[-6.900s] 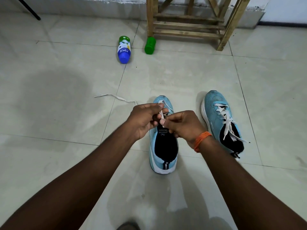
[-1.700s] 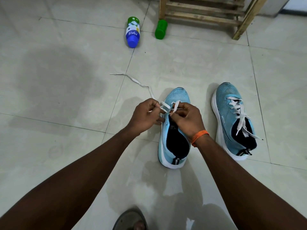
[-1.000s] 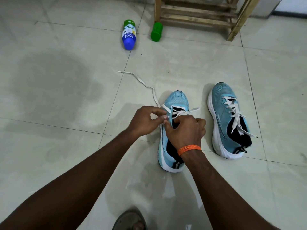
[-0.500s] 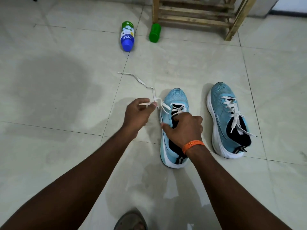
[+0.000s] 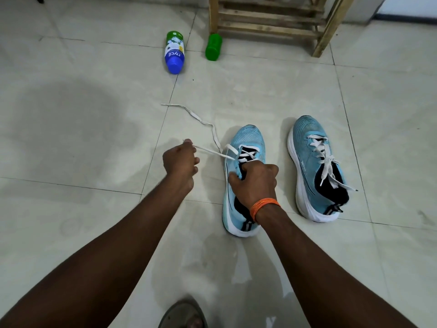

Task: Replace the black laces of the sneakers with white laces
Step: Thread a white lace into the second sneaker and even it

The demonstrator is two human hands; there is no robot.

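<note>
The tiled floor point(image 5: 71, 209) carries a broad dull shadow on its left half. The left hand point(image 5: 181, 159) hangs above it, knuckles up, its fingers curled and pinching a white lace point(image 5: 209, 151). From that pinch the lace runs taut and to the right into the eyelets on the sneaker point(image 5: 247, 138). Another stretch of the lace leaves the same side of the sneaker and lies slack on the tiles, snaking up and left to a loose end.

Farther back, a blue and white bottle point(image 5: 174, 53) with a green end lies on its side. Just right of it lies a green bottle point(image 5: 213, 46), close to the leg of a wooden rack point(image 5: 272, 24). At the bottom edge the toe of a sandal point(image 5: 182, 314) shows.

The sneaker is light blue with a white sole. It stands on the floor at the middle, toe pointing away, and only its front eyelets are threaded in white over the black tongue. The right hand point(image 5: 255, 183) clasps it at the throat. The thumb lies on the sneaker's left side and the fingers curl into the opening. An orange band point(image 5: 264, 204) circles that wrist.

Just beside it to the right, not touching, stands the second sneaker point(image 5: 305, 138). It is laced in white, and the ends of its lace point(image 5: 325, 159) fall loose over the black collar.
</note>
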